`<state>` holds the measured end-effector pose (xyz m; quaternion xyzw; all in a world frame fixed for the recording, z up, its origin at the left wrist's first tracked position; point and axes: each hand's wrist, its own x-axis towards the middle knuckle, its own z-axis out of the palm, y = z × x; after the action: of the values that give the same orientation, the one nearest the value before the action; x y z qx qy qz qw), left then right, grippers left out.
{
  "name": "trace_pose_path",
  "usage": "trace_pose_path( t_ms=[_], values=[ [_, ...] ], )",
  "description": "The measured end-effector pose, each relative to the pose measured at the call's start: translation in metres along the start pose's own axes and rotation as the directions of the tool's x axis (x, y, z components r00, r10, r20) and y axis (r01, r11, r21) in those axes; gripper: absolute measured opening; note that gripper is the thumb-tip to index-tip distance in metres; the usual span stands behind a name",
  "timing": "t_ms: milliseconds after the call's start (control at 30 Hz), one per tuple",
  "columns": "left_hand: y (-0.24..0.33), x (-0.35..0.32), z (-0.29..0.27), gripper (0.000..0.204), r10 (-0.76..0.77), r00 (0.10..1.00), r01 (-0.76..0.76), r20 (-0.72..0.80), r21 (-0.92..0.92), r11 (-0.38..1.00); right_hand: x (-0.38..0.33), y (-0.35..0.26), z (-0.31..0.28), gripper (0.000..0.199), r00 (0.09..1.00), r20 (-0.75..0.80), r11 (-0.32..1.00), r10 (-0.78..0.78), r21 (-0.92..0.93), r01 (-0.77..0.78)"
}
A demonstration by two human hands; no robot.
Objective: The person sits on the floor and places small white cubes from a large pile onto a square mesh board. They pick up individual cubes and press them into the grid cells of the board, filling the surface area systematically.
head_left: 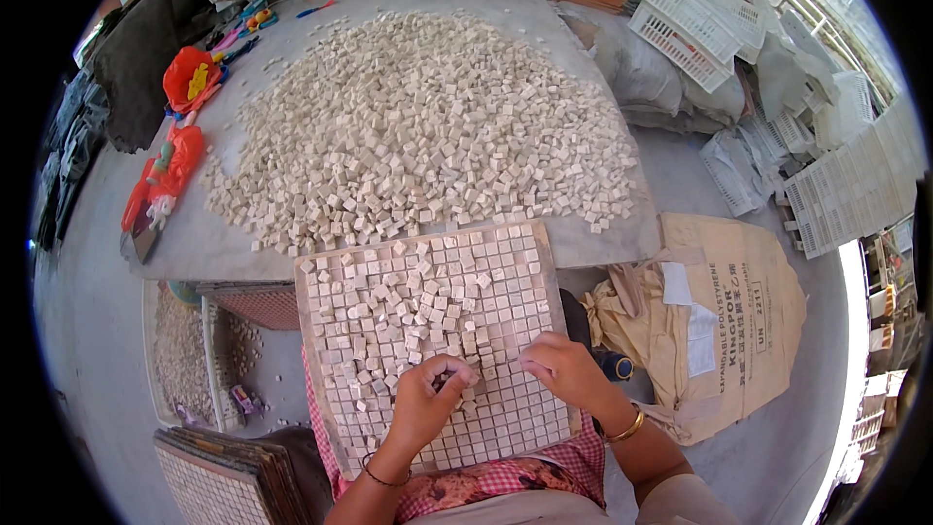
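At the left, I see a white crate (210,362) with small stone pieces, standing below the near left corner of the table (199,245). Nearer to the person is a stack of boards (209,478). Along the table's left edge lie red bags (185,78), and a wide heap of pale stone cubes (437,126) covers much of the table top. The gridded board (552,297) has its far edge at the table's near edge, and its near edge is over a red checked cloth (583,457). Loose cubes (413,297) lie scattered on the board's left and middle part; toward its right edge the cubes sit in neat rows.

The left hand (432,396) is above the board's middle, fingers curled toward the thumb; whether it pinches a cube, I cannot tell. The right hand (567,367) is at the board's right edge, thumb and forefinger close together, their contents also unclear. Farther right lies a brown sack (753,331).
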<state>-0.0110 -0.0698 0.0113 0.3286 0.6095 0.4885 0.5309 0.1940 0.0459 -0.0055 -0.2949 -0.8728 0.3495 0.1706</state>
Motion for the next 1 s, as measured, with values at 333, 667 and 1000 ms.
trace_pose_path(
  t_ms=[333,667,1000],
  values=[
    [-0.004,-0.001,0.000,0.013,0.003,1.000,-0.002,-0.029,0.031,1.000,-0.003,-0.006,0.006,0.012,0.998,0.020,0.997,-0.066,0.048,0.065],
    [-0.002,-0.003,-0.003,0.010,0.054,0.991,-0.034,-0.125,0.154,0.988,0.005,-0.019,0.016,0.017,0.999,0.036,1.000,0.011,-0.001,-0.011],
    [-0.002,0.013,0.005,0.009,0.404,0.910,-0.294,-0.090,0.547,0.784,0.045,-0.010,0.022,0.017,0.999,-0.016,0.999,-0.047,0.007,0.047]
  ],
)
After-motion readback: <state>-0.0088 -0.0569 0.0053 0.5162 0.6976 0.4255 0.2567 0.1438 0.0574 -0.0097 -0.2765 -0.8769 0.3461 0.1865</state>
